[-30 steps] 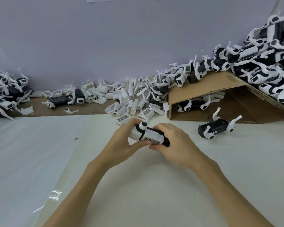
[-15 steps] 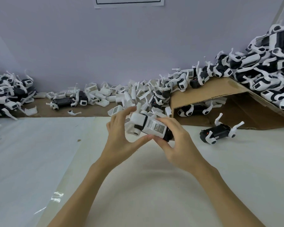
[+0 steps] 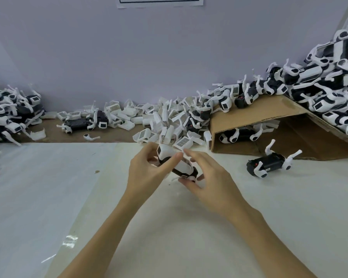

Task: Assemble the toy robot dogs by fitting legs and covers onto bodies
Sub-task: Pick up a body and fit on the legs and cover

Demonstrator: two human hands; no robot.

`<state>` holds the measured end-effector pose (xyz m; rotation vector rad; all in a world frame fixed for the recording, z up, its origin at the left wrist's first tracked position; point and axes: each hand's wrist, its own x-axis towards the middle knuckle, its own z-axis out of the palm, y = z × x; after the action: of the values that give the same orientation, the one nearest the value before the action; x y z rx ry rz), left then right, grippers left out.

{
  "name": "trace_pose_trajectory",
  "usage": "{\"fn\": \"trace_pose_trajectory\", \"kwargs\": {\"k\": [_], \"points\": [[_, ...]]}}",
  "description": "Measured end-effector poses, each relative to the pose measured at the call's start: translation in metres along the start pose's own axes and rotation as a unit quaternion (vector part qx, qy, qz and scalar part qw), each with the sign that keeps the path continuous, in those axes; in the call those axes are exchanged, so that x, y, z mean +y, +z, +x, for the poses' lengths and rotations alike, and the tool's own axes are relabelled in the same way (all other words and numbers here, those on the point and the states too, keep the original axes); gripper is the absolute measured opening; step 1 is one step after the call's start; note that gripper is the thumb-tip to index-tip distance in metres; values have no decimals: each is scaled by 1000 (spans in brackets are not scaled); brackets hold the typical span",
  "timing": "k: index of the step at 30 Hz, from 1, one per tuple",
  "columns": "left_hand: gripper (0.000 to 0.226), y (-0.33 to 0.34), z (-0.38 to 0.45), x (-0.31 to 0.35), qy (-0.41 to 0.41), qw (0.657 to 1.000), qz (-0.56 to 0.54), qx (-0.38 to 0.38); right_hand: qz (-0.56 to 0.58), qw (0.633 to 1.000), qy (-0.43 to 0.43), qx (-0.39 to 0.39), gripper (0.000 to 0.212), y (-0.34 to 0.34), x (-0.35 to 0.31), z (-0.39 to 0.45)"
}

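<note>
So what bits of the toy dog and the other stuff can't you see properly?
Head view only:
- Black-and-white toy robot dog in the hands: its underside and legs are hidden by the left hand and right hand.
- White paper sheet on the wall: cut off by the top edge.
- Heap of finished dogs: runs past the right edge.
- Barcode stickers on white plastic covers: too small to read.
</note>
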<state>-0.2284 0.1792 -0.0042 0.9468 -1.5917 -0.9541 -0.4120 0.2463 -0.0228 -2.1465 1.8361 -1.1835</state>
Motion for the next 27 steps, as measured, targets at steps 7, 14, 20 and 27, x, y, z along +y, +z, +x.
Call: {"fn": "trace_pose_trajectory", "kwargs": {"k": [7,14,20,27], "points": [[50,17,-9,4,-11,999,38,2,-108,991,-17,73,55,9,-12,1],[51,12,-11,1,113,979,167,29,-5,999,4,32,72,7,-2,-1],[66,15,-14,0,279,921,261,82,64,998,5,9,82,7,2,0],[44,15,-15,2,200,959,199,-5,76,997,27,-8,73,3,16,3]]}}
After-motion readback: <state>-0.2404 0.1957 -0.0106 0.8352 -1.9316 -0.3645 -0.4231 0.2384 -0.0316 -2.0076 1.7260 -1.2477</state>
